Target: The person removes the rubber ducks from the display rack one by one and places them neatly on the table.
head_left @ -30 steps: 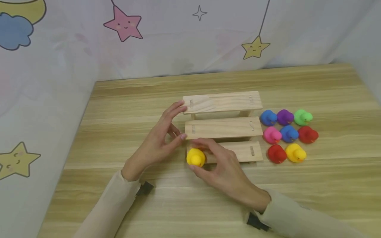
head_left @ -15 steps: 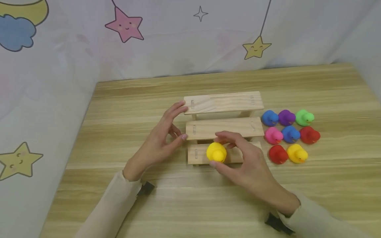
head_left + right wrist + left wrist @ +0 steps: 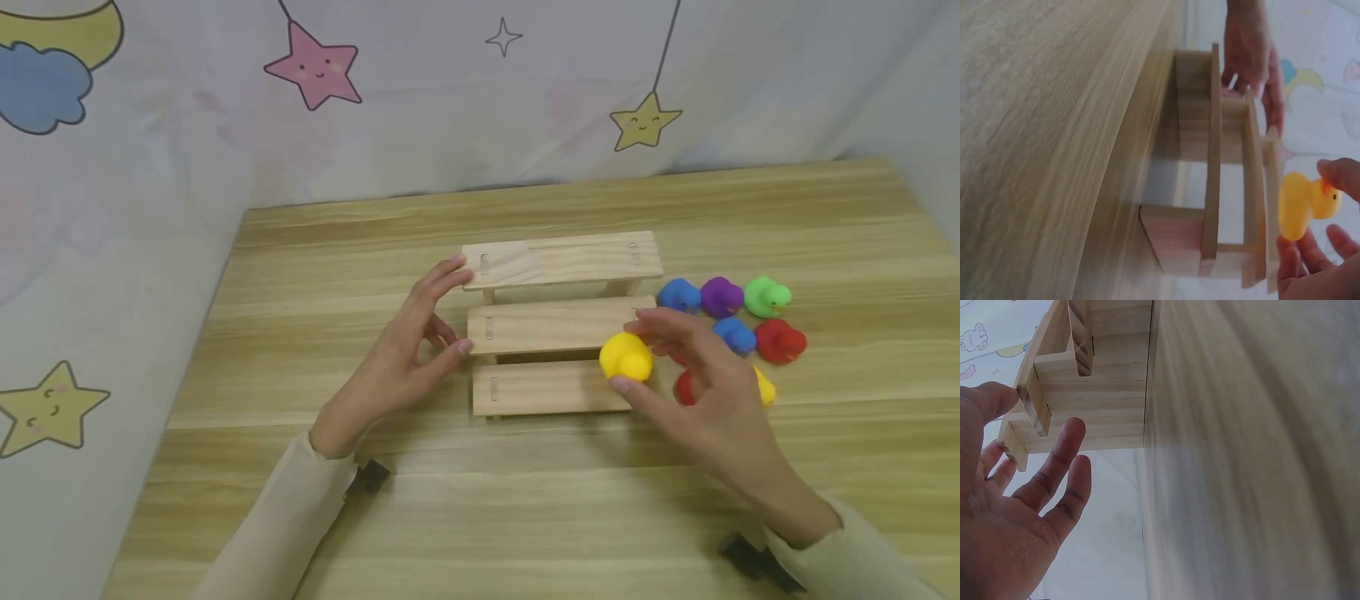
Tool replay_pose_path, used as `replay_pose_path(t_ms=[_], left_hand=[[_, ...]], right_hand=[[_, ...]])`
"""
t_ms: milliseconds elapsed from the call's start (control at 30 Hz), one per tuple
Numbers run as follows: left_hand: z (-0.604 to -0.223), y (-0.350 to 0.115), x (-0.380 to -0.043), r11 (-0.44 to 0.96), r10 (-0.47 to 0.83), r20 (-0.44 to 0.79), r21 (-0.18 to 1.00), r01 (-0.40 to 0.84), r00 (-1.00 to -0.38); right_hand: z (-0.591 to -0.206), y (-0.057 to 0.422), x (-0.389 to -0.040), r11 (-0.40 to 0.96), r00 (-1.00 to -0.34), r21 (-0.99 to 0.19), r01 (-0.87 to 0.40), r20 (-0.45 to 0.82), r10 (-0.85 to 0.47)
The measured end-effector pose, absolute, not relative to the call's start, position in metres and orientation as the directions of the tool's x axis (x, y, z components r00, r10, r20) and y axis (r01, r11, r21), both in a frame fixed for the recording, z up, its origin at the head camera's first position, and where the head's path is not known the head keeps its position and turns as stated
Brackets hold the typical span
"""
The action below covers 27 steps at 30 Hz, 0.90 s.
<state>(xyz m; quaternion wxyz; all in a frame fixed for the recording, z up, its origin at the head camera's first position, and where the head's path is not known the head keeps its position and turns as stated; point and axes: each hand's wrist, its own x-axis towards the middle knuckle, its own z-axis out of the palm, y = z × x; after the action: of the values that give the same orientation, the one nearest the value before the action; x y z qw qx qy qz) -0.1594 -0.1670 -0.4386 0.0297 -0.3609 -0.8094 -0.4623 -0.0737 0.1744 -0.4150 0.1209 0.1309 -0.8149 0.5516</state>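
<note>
A yellow rubber duck [image 3: 625, 357] is pinched between the thumb and fingers of my right hand [image 3: 716, 408]. It is held over the right end of the lowest step of a three-step wooden stand [image 3: 555, 325]. In the right wrist view the duck [image 3: 1296, 206] shows an orange beak close to the thumb. My left hand [image 3: 397, 367] is at the stand's left side, thumb at the middle step's end and fingertips at the top step's end. The left wrist view shows this hand [image 3: 1016, 512] with fingers spread and loosely bent beside the stand.
Right of the stand sit several more rubber ducks, among them a purple one [image 3: 722, 297], a green one [image 3: 765, 297] and a red one [image 3: 780, 342]. My right hand partly covers others. A cloth with printed stars [image 3: 450, 125] hangs behind the wood-grain table [image 3: 337, 250].
My right hand has carried the yellow duck rightward along the lowest step, from its left end to its right end, and a little higher in view. The left hand has stayed in place.
</note>
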Motion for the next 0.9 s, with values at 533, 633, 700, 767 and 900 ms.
replay_pose_path(t_ms=[533, 633, 700, 767, 900], left_hand=[[-0.439, -0.167, -0.159, 0.31, 0.555, 0.391, 0.722, 0.618, -0.734], [-0.439, -0.167, -0.159, 0.314, 0.553, 0.39, 0.721, 0.618, -0.736], [-0.439, -0.167, -0.158, 0.316, 0.553, 0.387, 0.722, 0.616, -0.738], [-0.44, -0.167, -0.158, 0.316, 0.555, 0.387, 0.721, 0.617, -0.737], [-0.44, -0.167, -0.159, 0.316, 0.557, 0.389, 0.718, 0.62, -0.734]], right_hand=[[-0.427, 0.213, -0.068, 0.261, -0.919, -0.887, -0.381, 0.395, 0.002], [-0.431, 0.22, -0.068, 0.151, -0.912, -0.904, -0.4, 0.408, 0.029], [-0.434, 0.225, -0.068, 0.095, -0.906, -0.906, -0.414, 0.42, 0.055], [-0.437, 0.23, -0.066, 0.054, -0.899, -0.903, -0.426, 0.43, 0.085], [-0.44, 0.243, -0.063, -0.01, -0.883, -0.89, -0.455, 0.45, 0.13]])
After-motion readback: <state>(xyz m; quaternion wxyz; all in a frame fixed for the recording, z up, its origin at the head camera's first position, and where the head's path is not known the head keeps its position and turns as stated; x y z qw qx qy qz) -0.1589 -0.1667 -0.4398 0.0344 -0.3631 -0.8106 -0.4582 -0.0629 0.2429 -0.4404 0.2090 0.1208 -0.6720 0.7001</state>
